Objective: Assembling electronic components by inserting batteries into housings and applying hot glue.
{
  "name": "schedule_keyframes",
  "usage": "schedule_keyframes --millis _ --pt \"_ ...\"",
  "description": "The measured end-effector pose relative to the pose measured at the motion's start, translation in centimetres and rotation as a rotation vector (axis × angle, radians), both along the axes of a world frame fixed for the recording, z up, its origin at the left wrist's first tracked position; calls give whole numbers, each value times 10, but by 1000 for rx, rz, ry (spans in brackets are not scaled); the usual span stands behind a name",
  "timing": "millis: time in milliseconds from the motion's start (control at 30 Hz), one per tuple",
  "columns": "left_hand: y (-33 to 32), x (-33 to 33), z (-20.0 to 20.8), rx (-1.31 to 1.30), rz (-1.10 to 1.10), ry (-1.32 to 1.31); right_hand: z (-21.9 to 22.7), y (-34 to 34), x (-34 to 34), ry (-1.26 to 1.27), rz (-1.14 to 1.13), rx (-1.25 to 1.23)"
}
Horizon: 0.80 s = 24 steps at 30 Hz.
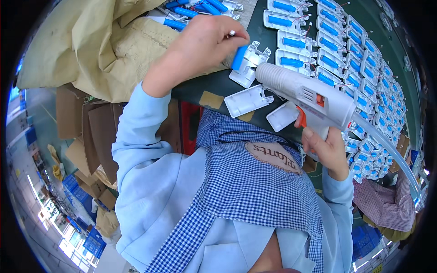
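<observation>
A blue cylindrical battery [238, 57] is pinched in the fingers of my left hand [200, 48], tilted beside a white plastic shell [246, 75]. A small white connector shows between those fingers. My right hand [324, 148] grips the handle of a white hot glue gun [309, 93] with an orange trigger. The gun's nozzle points left at the shell and hides part of it. From the gun's back runs a long translucent glue stick [389, 145]. Nearer to me lie a white shell [248, 101] and another white piece [282, 116], partly behind the gun.
Rows of white shells with blue batteries [293, 42] cover the right of the dark green table. Loose blue batteries [211, 7] lie at the far left, beside tan wrapping paper [98, 50]. Cardboard boxes [102, 136] stand left of me; a checked cloth [387, 204] hangs at right.
</observation>
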<state>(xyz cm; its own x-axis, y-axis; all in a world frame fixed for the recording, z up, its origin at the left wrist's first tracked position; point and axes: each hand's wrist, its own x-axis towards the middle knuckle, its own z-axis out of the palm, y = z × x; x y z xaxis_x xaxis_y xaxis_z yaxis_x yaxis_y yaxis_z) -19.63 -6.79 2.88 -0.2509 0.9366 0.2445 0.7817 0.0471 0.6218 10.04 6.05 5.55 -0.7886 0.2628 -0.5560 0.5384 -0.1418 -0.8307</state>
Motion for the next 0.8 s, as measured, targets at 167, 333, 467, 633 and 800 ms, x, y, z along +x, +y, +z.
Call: schedule_keyframes --millis 167,333,467,633,800 --pt "4 19 -25 -58 -25 21 0 -5 6 70 -78 -29" --pt "7 32 -31 -20 5 232 1 -3 10 82 -37 -17" --pt "6 33 -32 31 11 263 0 -4 9 97 -56 -8" --pt "-8 15 0 34 181 -157 -5 -4 12 56 -70 0" --pt "-33 -26 -10 -2 356 420 -7 -7 -6 195 -171 -16"
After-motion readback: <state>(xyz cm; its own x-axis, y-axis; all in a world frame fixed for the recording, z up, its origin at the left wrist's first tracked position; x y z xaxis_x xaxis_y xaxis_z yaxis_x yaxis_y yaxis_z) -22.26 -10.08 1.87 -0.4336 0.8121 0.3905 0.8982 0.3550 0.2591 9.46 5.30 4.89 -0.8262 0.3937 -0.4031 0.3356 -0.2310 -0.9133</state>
